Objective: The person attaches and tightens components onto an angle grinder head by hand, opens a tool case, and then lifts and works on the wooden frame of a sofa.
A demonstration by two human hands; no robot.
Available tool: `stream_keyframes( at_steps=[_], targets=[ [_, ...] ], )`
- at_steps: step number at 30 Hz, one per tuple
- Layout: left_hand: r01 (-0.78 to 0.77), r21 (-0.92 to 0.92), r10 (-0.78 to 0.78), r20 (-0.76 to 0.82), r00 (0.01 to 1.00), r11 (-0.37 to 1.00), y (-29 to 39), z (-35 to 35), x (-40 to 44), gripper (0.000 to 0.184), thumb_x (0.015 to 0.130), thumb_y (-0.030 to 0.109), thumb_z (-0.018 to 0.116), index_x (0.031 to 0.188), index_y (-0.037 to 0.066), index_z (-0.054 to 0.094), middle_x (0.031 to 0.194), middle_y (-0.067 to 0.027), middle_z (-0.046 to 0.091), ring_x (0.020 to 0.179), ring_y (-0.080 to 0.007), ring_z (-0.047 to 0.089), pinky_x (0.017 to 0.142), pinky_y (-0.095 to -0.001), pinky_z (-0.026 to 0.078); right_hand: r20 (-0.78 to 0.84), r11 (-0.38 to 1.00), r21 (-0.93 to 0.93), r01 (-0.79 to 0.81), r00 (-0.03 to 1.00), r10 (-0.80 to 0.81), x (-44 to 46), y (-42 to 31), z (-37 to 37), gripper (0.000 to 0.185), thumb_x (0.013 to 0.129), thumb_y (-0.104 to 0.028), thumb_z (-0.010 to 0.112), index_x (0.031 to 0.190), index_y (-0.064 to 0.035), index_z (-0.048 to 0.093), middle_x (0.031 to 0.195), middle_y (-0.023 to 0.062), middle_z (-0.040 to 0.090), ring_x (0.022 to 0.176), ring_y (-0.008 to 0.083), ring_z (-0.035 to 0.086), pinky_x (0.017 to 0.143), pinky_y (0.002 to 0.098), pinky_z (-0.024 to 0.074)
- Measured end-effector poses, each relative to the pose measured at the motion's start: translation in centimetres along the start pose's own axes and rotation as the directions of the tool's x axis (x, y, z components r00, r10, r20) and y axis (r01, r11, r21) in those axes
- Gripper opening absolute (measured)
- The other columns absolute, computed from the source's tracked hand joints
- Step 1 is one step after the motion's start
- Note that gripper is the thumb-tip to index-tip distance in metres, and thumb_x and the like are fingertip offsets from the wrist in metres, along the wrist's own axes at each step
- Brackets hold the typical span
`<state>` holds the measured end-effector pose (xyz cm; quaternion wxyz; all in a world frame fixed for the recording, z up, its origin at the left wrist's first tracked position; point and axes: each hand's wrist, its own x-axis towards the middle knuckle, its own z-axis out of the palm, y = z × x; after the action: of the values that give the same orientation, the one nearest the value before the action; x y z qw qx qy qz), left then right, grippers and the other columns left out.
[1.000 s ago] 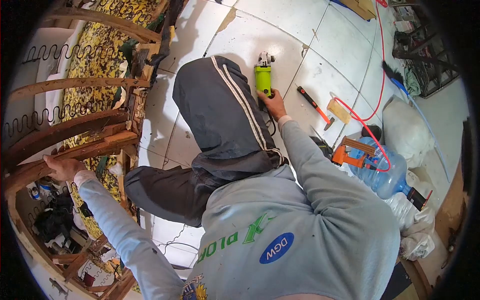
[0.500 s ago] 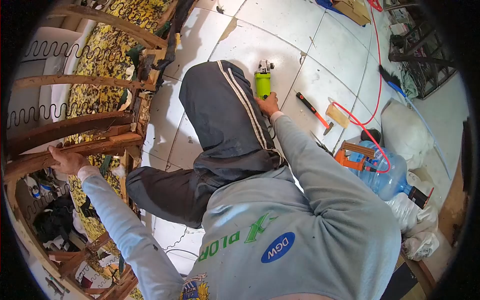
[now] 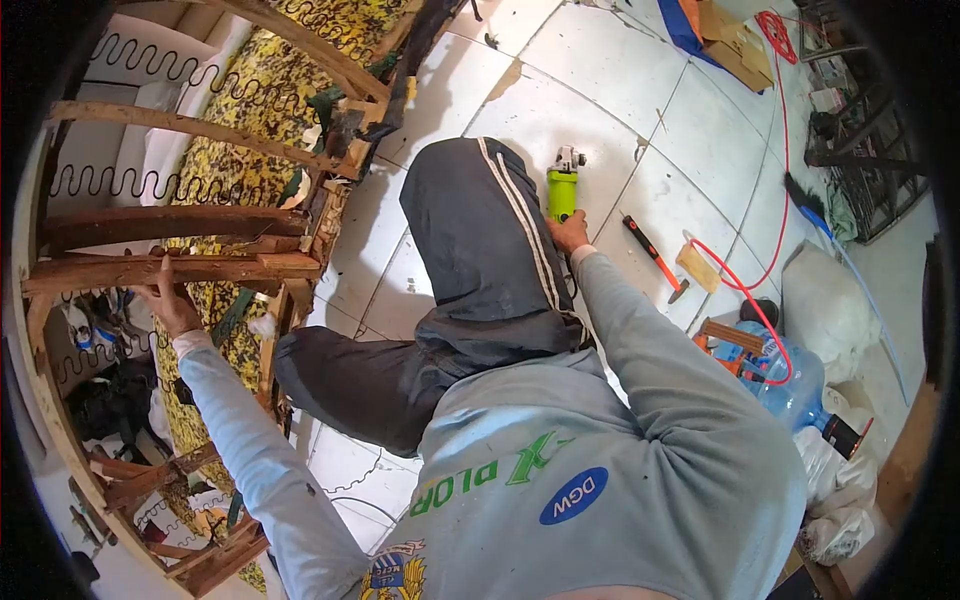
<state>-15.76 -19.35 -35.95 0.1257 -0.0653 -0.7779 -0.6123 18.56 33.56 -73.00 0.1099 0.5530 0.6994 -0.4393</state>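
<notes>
My right hand [image 3: 570,233] is closed around the rear of a lime-green angle grinder [image 3: 562,195], which rests on the tiled floor beside my knee. The metal head of the grinder points away from me. My left hand [image 3: 175,303] grips a wooden slat [image 3: 200,269] of a stripped furniture frame, with one finger laid over its face and others partly hidden at its lower edge. Zigzag springs [image 3: 150,185] run across the frame near this slat. Yellow-and-black mottled foam [image 3: 255,100] shows behind the wood.
Right of the grinder lie a hammer [image 3: 655,257] and a wooden block [image 3: 697,268]. A red hose [image 3: 785,150] winds past them to an orange tool beside a large blue water bottle [image 3: 797,385]. A white sack [image 3: 815,290] and a cardboard box [image 3: 735,45] stand farther out.
The view has shifted, so most things appear farther right. My left hand has moved along the slat toward its inner end, with its fingers placed differently. My right hand stays on the grinder.
</notes>
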Motion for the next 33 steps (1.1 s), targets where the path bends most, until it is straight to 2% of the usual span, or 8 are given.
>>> stream_keyframes(
  at_steps=[3,6,10,14,18,23,27,33],
  targets=[
    [-0.019,0.005,0.019,0.08,0.997,1.0,-1.2,-1.2,0.8,0.115,0.091,0.023,0.08,0.169,0.014,-0.003,0.163,-0.0166,0.033,0.145,-0.0316,0.043,0.122,-0.0475,0.034,-0.008,1.0,-0.014,-0.008,1.0,0.008,-0.1,-0.1,-0.3,0.098,0.083,-0.04,0.085,0.148,0.0075,0.029,0.149,0.0374,0.042,0.134,0.0497,0.051,0.114,0.0477,0.0454],
    [-0.041,0.003,0.041,0.015,0.999,0.999,-1.9,-1.0,0.7,0.1,0.092,0.016,0.076,0.168,0.007,0.011,0.16,-0.0157,0.037,0.138,-0.0275,0.049,0.118,-0.0422,0.039,-0.018,0.999,-0.034,-0.005,1.0,0.004,0.0,-0.1,-0.1,0.098,0.082,-0.042,0.085,0.148,0.0073,0.03,0.149,0.0366,0.044,0.134,0.049,0.052,0.114,0.0475,0.0456],
    [0.048,0.008,-0.048,-0.036,0.998,0.999,-1.5,-0.8,0.4,0.106,0.094,0.016,0.076,0.168,0.003,0.001,0.163,-0.018,0.033,0.144,-0.0278,0.043,0.123,-0.0407,0.032,-0.006,0.999,-0.045,-0.009,1.0,0.008,-0.1,-0.3,-0.3,0.1,0.081,-0.045,0.085,0.147,0.0073,0.032,0.149,0.035,0.046,0.135,0.0473,0.053,0.114,0.0468,0.0456],
    [0.017,0.037,-0.017,-0.003,1.0,0.999,-1.5,-0.8,0.2,0.102,0.097,0.018,0.074,0.168,0.003,0.001,0.165,-0.0198,0.03,0.146,-0.028,0.042,0.124,-0.0409,0.031,0.024,0.997,-0.069,-0.016,1.0,0.018,-0.4,-0.5,-0.9,0.103,0.081,-0.048,0.085,0.148,0.0075,0.032,0.15,0.0347,0.046,0.136,0.0467,0.052,0.114,0.0464,0.0454],
    [-0.102,0.321,0.076,0.092,0.993,0.941,-4.8,-3.9,1.7,0.099,0.099,0.02,0.072,0.168,0.002,0.003,0.165,-0.0204,0.03,0.145,-0.0283,0.043,0.123,-0.0415,0.033,0.043,0.995,-0.1,-0.017,0.999,0.022,-0.1,-0.3,-1.1,0.106,0.08,-0.051,0.085,0.149,0.0081,0.031,0.151,0.0348,0.045,0.137,0.0461,0.052,0.115,0.0462,0.0454],
    [0.027,0.034,-0.027,0.013,1.0,0.999,-1.4,-0.5,0.1,0.098,0.097,0.022,0.073,0.167,0.003,0.006,0.16,-0.0205,0.038,0.14,-0.0276,0.048,0.121,-0.0425,0.036,0.02,0.995,-0.086,-0.044,0.999,0.046,-1.2,-0.9,-1.1,0.106,0.082,-0.051,0.085,0.15,0.0081,0.029,0.153,0.0344,0.042,0.136,0.047,0.053,0.114,0.0469,0.0455],
    [0.076,-0.056,-0.078,-0.044,0.996,0.996,-1.8,-0.3,0.1,0.102,0.095,0.019,0.074,0.167,0.004,0.004,0.15,-0.019,0.05,0.13,-0.0276,0.057,0.115,-0.0425,0.042,-0.028,0.994,-0.1,-0.043,0.999,0.04,-2.4,-1.7,-0.5,0.094,0.085,-0.048,0.082,0.145,0.004,0.031,0.147,0.0346,0.045,0.132,0.0522,0.054,0.112,0.0518,0.0466],
    [0.031,-0.085,-0.032,-0.007,0.999,0.996,-2.6,-1.0,0.8,0.1,0.094,0.016,0.074,0.168,0.009,0.006,0.153,-0.0178,0.047,0.128,-0.0281,0.057,0.11,-0.0447,0.047,-0.085,0.987,-0.143,-0.08,0.994,0.068,-2.7,-1.9,0.5,0.082,0.087,-0.048,0.08,0.137,-0.0013,0.035,0.14,0.0321,0.05,0.126,0.0527,0.059,0.108,0.0552,0.0493]
  ],
)
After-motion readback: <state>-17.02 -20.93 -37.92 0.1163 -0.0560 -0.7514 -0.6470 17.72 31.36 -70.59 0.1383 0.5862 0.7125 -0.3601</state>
